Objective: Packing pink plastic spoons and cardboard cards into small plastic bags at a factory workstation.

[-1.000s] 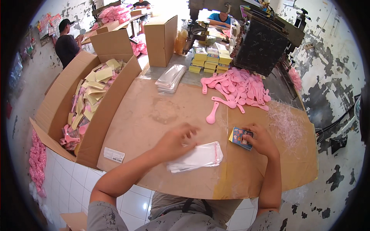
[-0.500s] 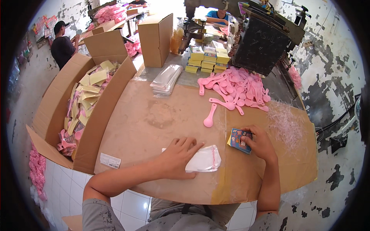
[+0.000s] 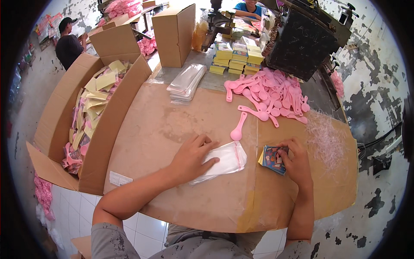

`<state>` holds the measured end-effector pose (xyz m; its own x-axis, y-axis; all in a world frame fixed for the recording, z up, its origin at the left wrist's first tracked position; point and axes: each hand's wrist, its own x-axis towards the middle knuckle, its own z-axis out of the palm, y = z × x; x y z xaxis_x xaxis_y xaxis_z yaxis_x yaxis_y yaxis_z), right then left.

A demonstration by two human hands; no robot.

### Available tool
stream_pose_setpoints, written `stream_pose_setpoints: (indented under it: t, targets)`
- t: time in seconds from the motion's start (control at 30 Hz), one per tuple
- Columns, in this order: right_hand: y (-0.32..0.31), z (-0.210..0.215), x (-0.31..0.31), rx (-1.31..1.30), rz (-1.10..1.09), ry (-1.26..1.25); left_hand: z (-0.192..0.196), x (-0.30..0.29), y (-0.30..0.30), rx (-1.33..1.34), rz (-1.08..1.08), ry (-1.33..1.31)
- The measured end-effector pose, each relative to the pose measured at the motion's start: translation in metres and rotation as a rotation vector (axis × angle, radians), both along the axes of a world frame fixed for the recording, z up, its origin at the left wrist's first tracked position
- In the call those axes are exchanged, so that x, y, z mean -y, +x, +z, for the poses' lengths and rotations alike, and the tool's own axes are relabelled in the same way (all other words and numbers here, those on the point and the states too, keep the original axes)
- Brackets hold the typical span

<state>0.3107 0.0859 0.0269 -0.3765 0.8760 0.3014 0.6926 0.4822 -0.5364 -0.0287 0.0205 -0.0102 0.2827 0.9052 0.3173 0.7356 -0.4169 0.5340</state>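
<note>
My left hand (image 3: 193,157) is closed on the left part of a small stack of clear plastic bags (image 3: 230,157), its thumb lying on top. A pink line runs along the bags' right end. To the right, my right hand (image 3: 296,163) grips a stack of printed blue cards (image 3: 272,159) with yellow edges, thumb over the top face. A single pink spoon (image 3: 236,132) lies just beyond the bags. Farther off is a heap of pink measuring spoons (image 3: 276,93).
An open carton (image 3: 110,134) at the left holds packed spoons and yellow cards. More clear bags (image 3: 187,82) and card stacks (image 3: 235,58) sit at the back, near a black machine (image 3: 297,47). Plastic shreds (image 3: 325,142) lie right. A person (image 3: 69,47) stands far left; another (image 3: 249,9) is beyond the table.
My left hand and the plastic bags have moved away from me, and the bags now lie at a slant. My right hand stays at the cards, its fingers slightly shifted.
</note>
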Motion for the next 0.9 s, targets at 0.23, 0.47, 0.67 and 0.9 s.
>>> stream_pose_setpoints:
  t: [0.23, 0.47, 0.67, 0.9]
  targets:
    - [-0.009, 0.004, 0.007, -0.251, -0.040, -0.054, -0.001, 0.000, -0.006, 0.300, 0.026, -0.150]
    - [-0.037, -0.021, 0.023, -0.269, 0.310, 0.082, 0.001, -0.002, -0.005, 0.261, 0.005, 0.027]
    - [-0.048, -0.018, 0.030, -0.228, 0.394, 0.133, 0.003, 0.009, -0.004, 0.523, 0.010, -0.070]
    - [-0.050, -0.030, 0.034, -0.310, 0.236, 0.014, 0.012, 0.015, 0.001, 1.100, -0.093, -0.477]
